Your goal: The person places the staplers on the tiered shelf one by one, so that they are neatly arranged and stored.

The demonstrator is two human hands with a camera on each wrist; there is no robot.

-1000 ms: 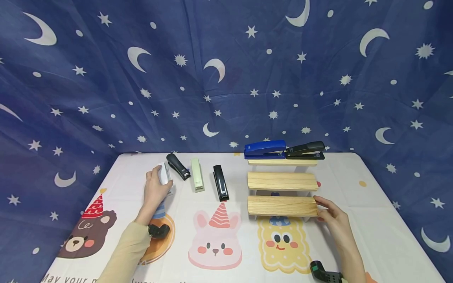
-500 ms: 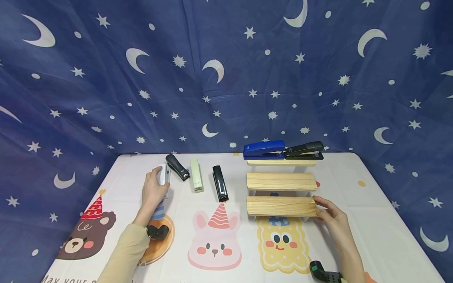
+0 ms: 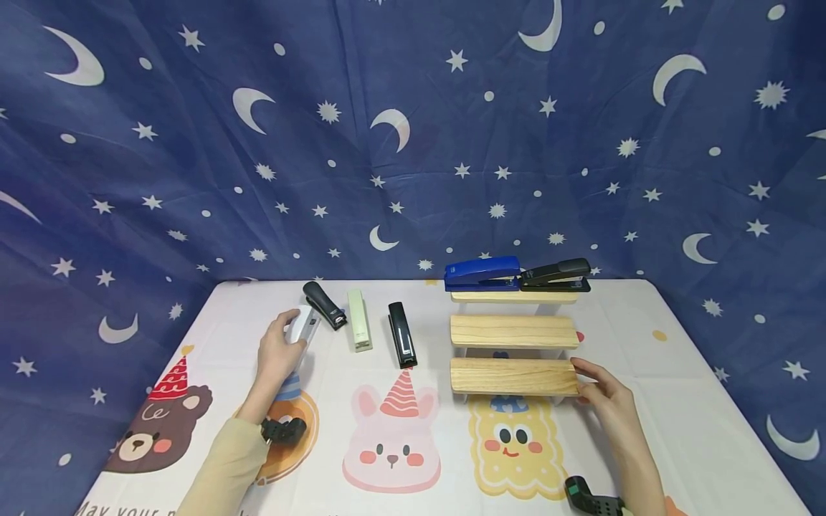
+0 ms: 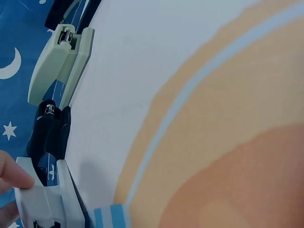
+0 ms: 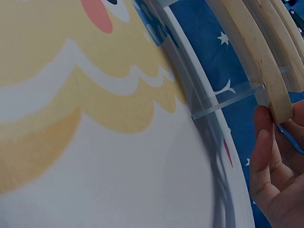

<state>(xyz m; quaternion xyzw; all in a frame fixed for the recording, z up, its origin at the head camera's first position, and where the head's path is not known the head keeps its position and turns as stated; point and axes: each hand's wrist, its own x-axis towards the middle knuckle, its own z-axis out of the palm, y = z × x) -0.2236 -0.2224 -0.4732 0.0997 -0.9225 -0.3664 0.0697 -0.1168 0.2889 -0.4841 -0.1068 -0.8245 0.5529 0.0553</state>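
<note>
My left hand (image 3: 277, 351) grips a white stapler (image 3: 302, 325) at the left of the table, thumb and fingers on either side of its body. In the left wrist view, fingertips press on the upper arm of this white stapler (image 4: 40, 202). Just beyond it lies a dark stapler (image 3: 325, 304), then a pale green stapler (image 3: 359, 320) and a glossy black stapler (image 3: 403, 335). My right hand (image 3: 609, 394) pinches the right end of the lowest wooden shelf (image 3: 513, 376); the right wrist view shows thumb and fingers around that board's end (image 5: 280, 102).
The three-tier stand has a middle board (image 3: 513, 331) and a top board (image 3: 484, 296) on clear supports. A blue stapler (image 3: 482, 274) and a black stapler (image 3: 556, 274) sit end to end on top. A starry blue curtain (image 3: 413, 143) hangs behind the table.
The white stapler has shifted slightly toward me and turned in my left hand, its far end now leaning left. My right hand stays at the shelf end.
</note>
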